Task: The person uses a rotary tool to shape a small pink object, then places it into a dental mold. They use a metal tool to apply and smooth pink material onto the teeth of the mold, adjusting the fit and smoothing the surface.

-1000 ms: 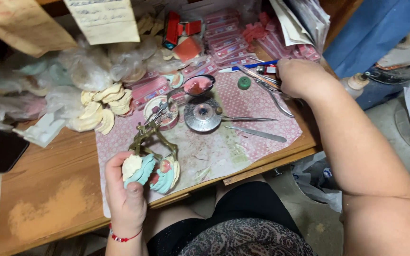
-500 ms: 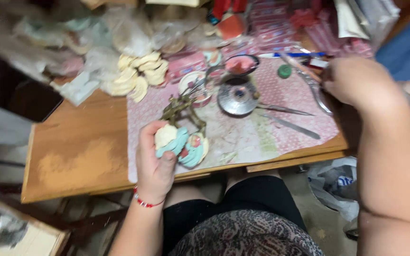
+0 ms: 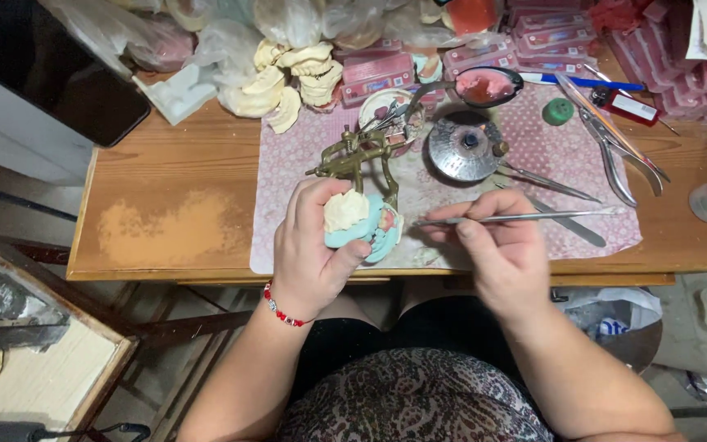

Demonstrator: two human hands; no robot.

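My left hand point(image 3: 312, 250) grips a dental model point(image 3: 352, 217) of cream and light-blue plaster, mounted on a brass articulator point(image 3: 353, 155) that rises behind it. My right hand point(image 3: 497, 245) holds a thin metal instrument point(image 3: 525, 217) lying level, its near tip pointing at the model and its far tip out to the right. Both hands hover over a pink patterned mat point(image 3: 452, 196) near the front edge of a wooden table point(image 3: 173, 213).
On the mat lie a round metal lid point(image 3: 461, 150), a spoon of pink wax point(image 3: 484, 86), a small bowl point(image 3: 390, 110), pliers point(image 3: 615, 143) and a green cap point(image 3: 558, 110). Plaster casts point(image 3: 288, 74), plastic bags and pink boxes point(image 3: 550, 41) crowd the back. A dark screen point(image 3: 51, 69) sits at left.
My right hand has come back from the far right of the table holding the metal instrument and now sits beside the model. The view has shifted, so the table appears further right.
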